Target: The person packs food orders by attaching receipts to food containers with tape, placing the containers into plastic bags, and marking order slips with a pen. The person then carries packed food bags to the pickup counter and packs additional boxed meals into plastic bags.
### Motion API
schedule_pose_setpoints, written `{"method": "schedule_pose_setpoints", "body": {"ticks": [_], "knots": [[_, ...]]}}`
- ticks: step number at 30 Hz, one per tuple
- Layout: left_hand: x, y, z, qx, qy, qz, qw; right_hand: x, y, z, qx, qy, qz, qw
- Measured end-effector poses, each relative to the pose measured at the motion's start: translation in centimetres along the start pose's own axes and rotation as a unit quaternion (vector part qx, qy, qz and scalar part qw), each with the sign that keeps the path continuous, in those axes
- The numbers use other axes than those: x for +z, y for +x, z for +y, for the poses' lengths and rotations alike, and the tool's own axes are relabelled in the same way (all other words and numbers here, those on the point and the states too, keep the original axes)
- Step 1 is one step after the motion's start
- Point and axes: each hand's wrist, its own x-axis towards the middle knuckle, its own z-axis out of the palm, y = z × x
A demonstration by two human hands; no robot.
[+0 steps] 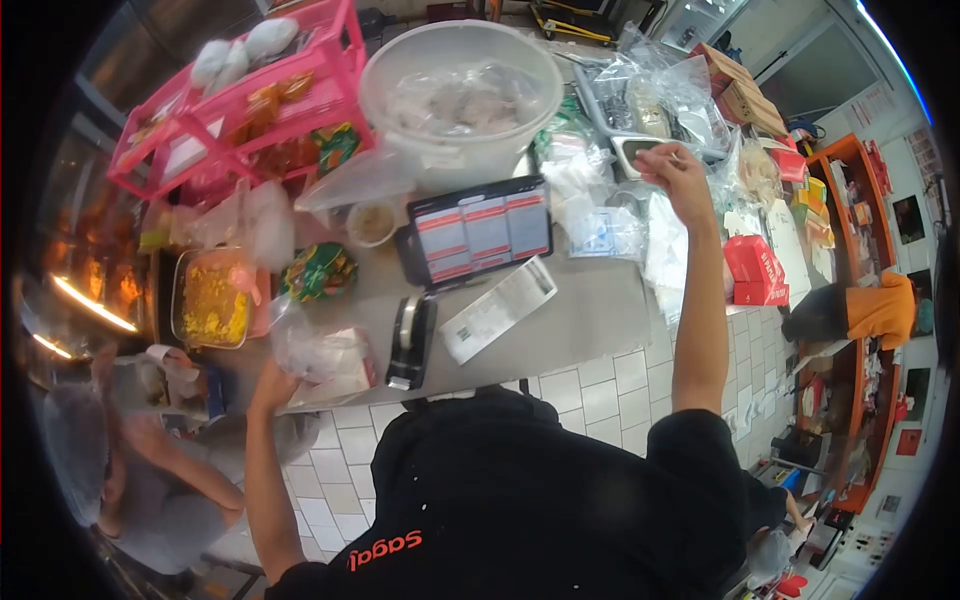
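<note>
My left hand [270, 386] is at the table's front left edge, closed on a clear plastic bag [292, 332]. Beside that bag lies a white and red packet [345, 362]. Stretched out to the back right, my right hand [682, 180] has its fingers pinched together over a small white tray with dark contents [632, 152]. Whether anything is between those fingertips cannot be made out. Between my arms lie a tape dispenser [408, 342], a long printed receipt [500, 308] and a tablet [482, 232] showing red and white panels.
A large translucent tub [460, 150] holding bagged contents stands at the back, with a pink rack [240, 150] on its left. A tray of yellow food [212, 308] sits left. Bags and red boxes [755, 270] crowd the right. A person in grey [170, 510] is close on my left.
</note>
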Motion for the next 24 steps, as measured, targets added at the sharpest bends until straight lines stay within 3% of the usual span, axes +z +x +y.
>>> {"method": "schedule_pose_setpoints", "body": {"ticks": [2, 4, 5, 6, 8, 10, 13, 14, 15, 18, 21, 24], "knots": [[-1.8, 1.1, 1.0, 0.052, -0.120, -0.034, 0.991, 6.3, -6.0, -2.6, -0.011, -0.054, -0.026, 0.998], [-0.5, 3.2, 0.2, 0.195, -0.140, 0.002, 0.971, 13.0, -11.7, -3.2, -0.011, -0.076, -0.046, 0.996], [-2.5, 2.9, 3.1, 0.099, -0.187, -0.080, 0.974, 16.5, -14.3, -3.5, 0.009, -0.040, -0.071, 0.997], [-2.3, 3.5, 3.3, 0.160, -0.149, -0.045, 0.975, 19.6, -16.6, -3.0, 0.024, -0.022, -0.086, 0.996], [-4.8, 3.0, 5.6, 0.107, -0.067, -0.108, 0.986, 25.6, -20.3, -1.7, 0.051, 0.028, -0.126, 0.990], [-5.1, 3.7, 6.0, 0.083, -0.066, -0.157, 0.982, 30.9, -23.5, -0.2, 0.079, 0.087, -0.170, 0.978], [-5.7, 3.4, 6.5, 0.026, -0.122, -0.162, 0.979, 37.9, -27.0, 2.8, 0.076, 0.036, -0.210, 0.974], [-4.9, 3.8, 6.1, 0.026, -0.119, -0.142, 0.982, 40.3, -28.0, 3.4, 0.058, 0.010, -0.222, 0.973], [-4.4, 4.1, 5.8, 0.029, -0.115, -0.124, 0.985, 42.5, -28.4, 3.7, -0.029, -0.111, -0.236, 0.965], [-4.0, 4.1, 5.7, 0.025, -0.103, -0.129, 0.986, 48.5, -29.3, 8.0, -0.110, -0.180, -0.133, 0.968], [-4.0, 3.0, 6.1, -0.006, -0.068, -0.099, 0.993, 50.5, -27.4, 11.3, -0.264, -0.212, -0.039, 0.940], [-1.5, 2.2, 5.2, 0.051, -0.122, 0.005, 0.991, 51.0, -27.5, 11.2, -0.295, -0.235, -0.037, 0.925]]}}
